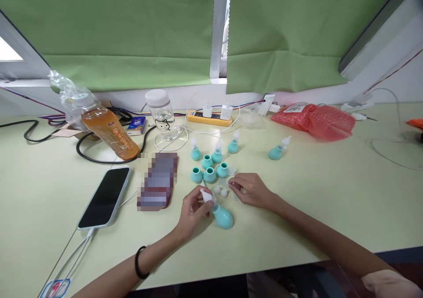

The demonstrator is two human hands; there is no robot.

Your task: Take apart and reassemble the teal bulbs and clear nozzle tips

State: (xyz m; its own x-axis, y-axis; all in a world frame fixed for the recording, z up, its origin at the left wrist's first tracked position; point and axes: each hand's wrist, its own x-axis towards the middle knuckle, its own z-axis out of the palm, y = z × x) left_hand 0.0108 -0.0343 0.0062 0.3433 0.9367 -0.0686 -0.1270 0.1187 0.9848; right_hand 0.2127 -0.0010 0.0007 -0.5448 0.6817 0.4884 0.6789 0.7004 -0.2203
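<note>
My left hand point(194, 212) grips a teal bulb nasal aspirator point(223, 217) near its white nozzle, the bulb end pointing toward me. My right hand point(253, 189) is closed in a pinch among small clear plastic parts point(223, 182); what lies between its fingertips is too small to make out. Several small white round pieces point(224, 193) lie between my hands. Just beyond, several open teal bulbs point(209, 174) stand with their holes up. Behind these, several bulbs with white tips point(195, 152) stand upright. One more tipped aspirator point(276, 152) lies tilted farther right.
To the left are a black-screened phone point(105, 196) on a cable and a blurred dark-red item point(157, 181). An orange drink bottle point(110, 128), a clear water bottle point(162, 117), a yellow power strip point(209, 118) and a red bubble-wrap bag point(313, 121) line the back.
</note>
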